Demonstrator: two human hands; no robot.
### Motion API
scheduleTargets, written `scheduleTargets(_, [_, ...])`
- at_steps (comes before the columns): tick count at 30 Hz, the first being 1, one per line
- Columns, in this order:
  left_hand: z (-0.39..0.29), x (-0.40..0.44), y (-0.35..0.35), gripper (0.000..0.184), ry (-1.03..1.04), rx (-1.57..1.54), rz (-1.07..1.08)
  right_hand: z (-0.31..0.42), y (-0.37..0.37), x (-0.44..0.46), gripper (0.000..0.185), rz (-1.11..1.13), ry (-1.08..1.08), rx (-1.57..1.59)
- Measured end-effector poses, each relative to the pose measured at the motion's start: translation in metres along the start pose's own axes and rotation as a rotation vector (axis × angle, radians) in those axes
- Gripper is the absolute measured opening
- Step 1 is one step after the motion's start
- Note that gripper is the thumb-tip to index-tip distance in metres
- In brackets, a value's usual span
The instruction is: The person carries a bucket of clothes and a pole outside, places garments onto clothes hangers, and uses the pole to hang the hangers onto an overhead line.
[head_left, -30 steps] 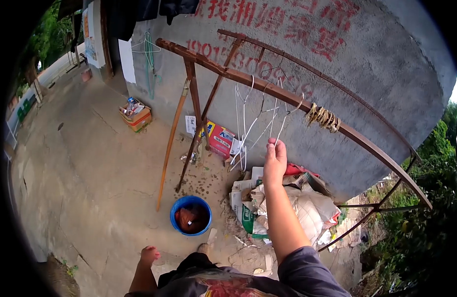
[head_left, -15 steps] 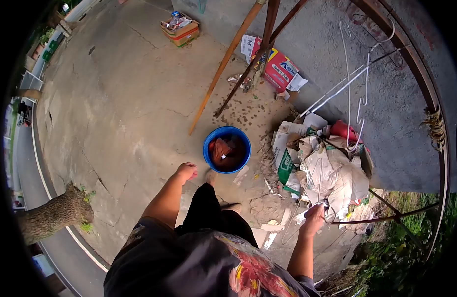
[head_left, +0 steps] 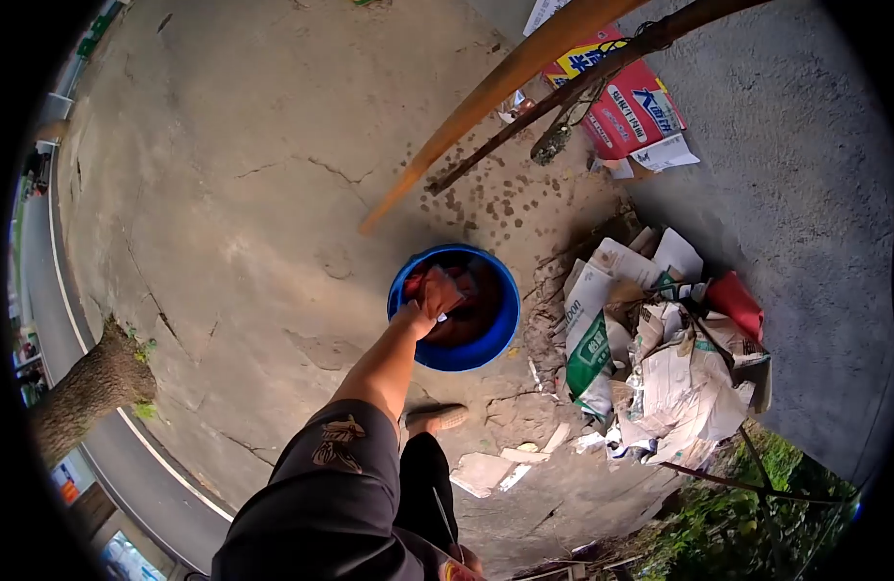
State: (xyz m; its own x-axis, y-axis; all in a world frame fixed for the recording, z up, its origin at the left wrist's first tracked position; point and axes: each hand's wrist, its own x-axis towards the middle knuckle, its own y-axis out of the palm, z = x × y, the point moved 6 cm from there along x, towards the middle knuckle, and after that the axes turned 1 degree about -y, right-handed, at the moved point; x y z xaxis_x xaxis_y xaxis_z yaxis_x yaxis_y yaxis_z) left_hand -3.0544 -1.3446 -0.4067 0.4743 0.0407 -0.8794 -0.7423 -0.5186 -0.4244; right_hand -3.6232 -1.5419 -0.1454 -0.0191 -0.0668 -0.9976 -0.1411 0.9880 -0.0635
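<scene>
A blue bucket (head_left: 510, 324) stands on the concrete, with a reddish-brown wet cloth (head_left: 447, 290) bunched inside it. My left hand (head_left: 421, 318) reaches over the near rim, its fingers closed on the cloth; the fingertips blend into the fabric. At the bottom edge, close to my body, my right hand (head_left: 469, 562) is partly cut off from view. It is closed around a wire hanger (head_left: 445, 518), of which only a thin length shows.
A heap of crumpled cardboard and sacks (head_left: 679, 378) lies right of the bucket. Wooden poles (head_left: 495, 107) slant down beyond it. A red carton (head_left: 631, 116) leans by the grey wall (head_left: 795, 194). A tree trunk (head_left: 98, 378) stands left, beside a road (head_left: 127, 484).
My left hand has moved from beside the bucket into it, onto the cloth. My right hand, with the hanger, has drawn in from the heap toward my body. The view has come closer to the bucket.
</scene>
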Motion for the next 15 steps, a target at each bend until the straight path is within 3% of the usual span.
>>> scheduleTargets(3, [0.003,0.028,0.014,0.091,-0.078,-0.112,-0.214,0.009,0.008,0.011,0.036,0.029,0.059,0.095])
scheduleTargets(4, [0.017,0.059,0.042,0.098,-0.050,-0.136,-0.412,0.012,0.011,0.014,0.035,0.039,0.074,0.118])
scheduleTargets(6, [0.022,0.072,0.050,0.105,-0.018,-0.158,-0.603,0.016,0.013,0.021,0.035,0.054,0.101,0.162])
scheduleTargets(8, [0.012,0.046,0.026,0.092,-0.117,-0.311,-0.325,0.021,0.011,0.029,0.034,0.061,0.107,0.221])
scheduleTargets(10, [0.013,0.038,0.039,0.087,-0.167,-0.383,-0.177,0.036,0.000,0.041,0.033,0.027,0.086,0.315])
scheduleTargets(12, [0.014,0.033,0.062,0.055,-0.091,-0.754,-0.048,0.073,-0.016,0.061,0.037,-0.090,0.019,0.461])
scheduleTargets(13, [0.008,0.003,0.060,0.036,-0.203,-0.928,0.132,0.120,-0.027,0.053,0.046,-0.195,-0.060,0.365])
scheduleTargets(14, [-0.005,-0.047,0.051,0.019,-0.319,-1.094,0.320,0.147,-0.039,0.060,0.042,-0.205,-0.180,0.465])
scheduleTargets(15, [-0.022,-0.089,0.039,0.015,-0.240,-1.245,0.397,0.170,-0.052,0.071,0.045,-0.247,-0.205,0.523])
